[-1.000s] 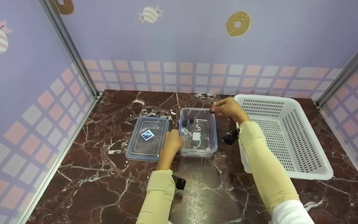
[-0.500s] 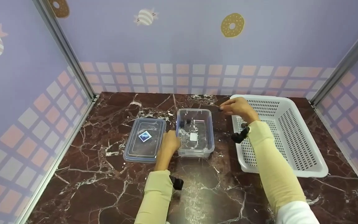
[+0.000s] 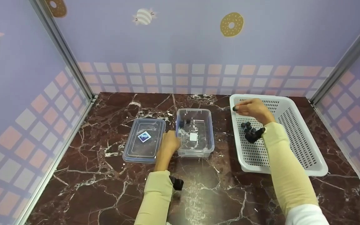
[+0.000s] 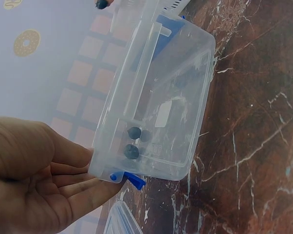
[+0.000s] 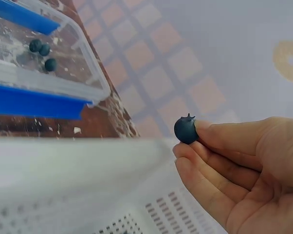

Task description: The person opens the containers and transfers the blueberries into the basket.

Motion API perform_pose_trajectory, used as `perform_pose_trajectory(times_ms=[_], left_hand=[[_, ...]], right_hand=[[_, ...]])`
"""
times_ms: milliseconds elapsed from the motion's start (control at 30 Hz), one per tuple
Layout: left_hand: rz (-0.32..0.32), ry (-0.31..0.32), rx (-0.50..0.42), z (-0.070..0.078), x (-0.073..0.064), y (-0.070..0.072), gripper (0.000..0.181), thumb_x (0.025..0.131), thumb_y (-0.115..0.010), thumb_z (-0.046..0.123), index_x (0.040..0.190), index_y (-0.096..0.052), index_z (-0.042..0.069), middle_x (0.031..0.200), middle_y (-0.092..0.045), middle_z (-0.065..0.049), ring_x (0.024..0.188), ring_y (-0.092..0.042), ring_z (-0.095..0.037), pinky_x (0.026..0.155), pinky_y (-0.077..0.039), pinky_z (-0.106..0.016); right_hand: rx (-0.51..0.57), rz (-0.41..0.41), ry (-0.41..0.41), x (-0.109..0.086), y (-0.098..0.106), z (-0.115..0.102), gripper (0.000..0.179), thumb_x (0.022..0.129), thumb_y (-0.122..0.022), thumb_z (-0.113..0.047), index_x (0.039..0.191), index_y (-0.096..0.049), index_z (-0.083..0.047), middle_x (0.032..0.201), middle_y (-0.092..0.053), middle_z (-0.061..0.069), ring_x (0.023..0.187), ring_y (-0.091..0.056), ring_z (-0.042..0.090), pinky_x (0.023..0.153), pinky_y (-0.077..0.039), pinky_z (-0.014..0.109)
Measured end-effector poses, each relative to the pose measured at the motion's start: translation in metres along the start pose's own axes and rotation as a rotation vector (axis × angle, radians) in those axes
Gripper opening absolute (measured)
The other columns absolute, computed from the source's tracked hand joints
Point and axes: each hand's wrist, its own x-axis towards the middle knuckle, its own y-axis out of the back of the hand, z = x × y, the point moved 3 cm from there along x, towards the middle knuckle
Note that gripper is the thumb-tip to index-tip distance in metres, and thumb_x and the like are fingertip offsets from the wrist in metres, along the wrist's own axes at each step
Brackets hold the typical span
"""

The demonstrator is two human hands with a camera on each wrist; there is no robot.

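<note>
My right hand (image 3: 255, 109) pinches one blueberry (image 5: 185, 129) between thumb and fingertips, over the left rim of the white perforated basket (image 3: 306, 131). Beneath that hand, several more blueberries (image 3: 247, 125) lie in the basket, partly hidden by the wrist camera. My left hand (image 3: 169, 144) grips the left side rim of a clear plastic food container (image 3: 203, 145), thumb and fingers on its edge beside a blue clip. In the left wrist view, dark blueberries (image 4: 133, 141) sit at one end inside the container; its lid is off.
A clear lid (image 3: 136, 147) with a blue diamond label lies flat to the left of the container. Behind the marble-patterned table (image 3: 105, 187) rises a purple wall with checkered tiles (image 3: 167, 73); side walls stand left and right.
My right hand has moved right with the blueberry, from the container's far right corner to above the basket. Blueberries in the basket have come into view. My left hand stays on the container.
</note>
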Motion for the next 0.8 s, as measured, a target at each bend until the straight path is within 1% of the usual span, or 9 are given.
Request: perform_pose_trajectory(times_ms=[67, 133, 200, 267, 367, 433, 500, 633, 800], left_hand=[[0.006, -0.004, 0.007, 0.000, 0.000, 0.000, 0.019, 0.081, -0.053, 0.001, 0.091, -0.068, -0.003, 0.096, -0.068, -0.027, 0.089, -0.065, -0.039, 0.078, -0.051, -0.049], [0.011, -0.011, 0.022, -0.001, 0.000, 0.000, 0.018, 0.081, -0.054, 0.001, 0.090, -0.068, -0.003, 0.097, -0.068, -0.028, 0.093, -0.065, -0.041, 0.079, -0.051, -0.050], [0.020, -0.026, 0.033, -0.001, 0.000, 0.000, 0.020, 0.081, -0.053, 0.001, 0.092, -0.069, -0.004, 0.098, -0.068, -0.029, 0.096, -0.065, -0.043, 0.080, -0.050, -0.050], [0.030, -0.037, 0.037, -0.001, 0.000, 0.000, 0.019, 0.081, -0.053, 0.001, 0.091, -0.068, -0.005, 0.097, -0.068, -0.029, 0.096, -0.065, -0.044, 0.080, -0.050, -0.051], [0.039, -0.048, 0.035, -0.001, 0.001, 0.000, 0.019, 0.080, -0.052, 0.000, 0.089, -0.068, -0.005, 0.097, -0.068, -0.030, 0.095, -0.065, -0.045, 0.080, -0.050, -0.051], [0.038, -0.042, 0.024, -0.001, 0.000, 0.000, 0.016, 0.080, -0.052, 0.000, 0.085, -0.067, -0.004, 0.096, -0.068, -0.029, 0.094, -0.065, -0.044, 0.079, -0.050, -0.051], [0.037, -0.041, 0.020, 0.000, -0.001, 0.001, 0.015, 0.080, -0.052, 0.000, 0.082, -0.066, -0.003, 0.095, -0.068, -0.029, 0.093, -0.065, -0.043, 0.078, -0.050, -0.051], [0.035, -0.042, 0.011, 0.000, -0.002, 0.001, 0.012, 0.080, -0.053, 0.001, 0.076, -0.065, -0.002, 0.091, -0.069, -0.028, 0.088, -0.066, -0.043, 0.076, -0.050, -0.051], [0.031, -0.040, 0.007, 0.001, -0.001, 0.000, 0.012, 0.080, -0.054, 0.001, 0.076, -0.065, -0.001, 0.090, -0.069, -0.027, 0.087, -0.066, -0.042, 0.076, -0.051, -0.050]], right_hand=[[-0.002, 0.000, -0.003, -0.002, 0.007, 0.005, 0.044, 0.091, -0.060, -0.002, 0.129, -0.047, 0.015, 0.101, -0.072, 0.006, 0.088, -0.070, 0.012, 0.086, -0.053, 0.025], [-0.011, 0.006, -0.012, -0.004, 0.013, 0.010, 0.044, 0.091, -0.060, -0.003, 0.129, -0.047, 0.014, 0.100, -0.072, 0.004, 0.085, -0.069, 0.010, 0.085, -0.053, 0.024], [-0.009, 0.010, -0.026, -0.007, 0.019, 0.014, 0.045, 0.091, -0.060, -0.003, 0.130, -0.045, 0.014, 0.098, -0.072, 0.001, 0.083, -0.069, 0.008, 0.090, -0.051, 0.026], [-0.013, 0.011, -0.034, -0.009, 0.023, 0.019, 0.047, 0.091, -0.059, -0.003, 0.131, -0.043, 0.015, 0.100, -0.072, 0.003, 0.082, -0.069, 0.007, 0.094, -0.049, 0.030], [-0.010, 0.013, -0.047, -0.010, 0.030, 0.029, 0.048, 0.091, -0.060, -0.003, 0.131, -0.042, 0.016, 0.099, -0.073, 0.004, 0.084, -0.069, 0.008, 0.098, -0.046, 0.034], [-0.016, 0.013, -0.054, -0.009, 0.034, 0.036, 0.048, 0.091, -0.060, -0.003, 0.131, -0.042, 0.016, 0.099, -0.073, 0.003, 0.084, -0.069, 0.008, 0.098, -0.046, 0.034], [-0.014, 0.008, -0.068, -0.009, 0.037, 0.043, 0.047, 0.091, -0.060, -0.003, 0.131, -0.043, 0.016, 0.094, -0.073, -0.001, 0.086, -0.069, 0.009, 0.098, -0.047, 0.034], [-0.009, 0.007, -0.103, -0.010, 0.041, 0.053, 0.045, 0.091, -0.060, -0.002, 0.129, -0.046, 0.016, 0.088, -0.073, -0.003, 0.085, -0.069, 0.009, 0.096, -0.049, 0.033], [0.025, 0.011, -0.159, -0.010, 0.045, 0.064, 0.030, 0.089, -0.061, 0.000, 0.117, -0.058, 0.010, 0.082, -0.073, -0.002, 0.080, -0.069, 0.010, 0.092, -0.052, 0.032]])
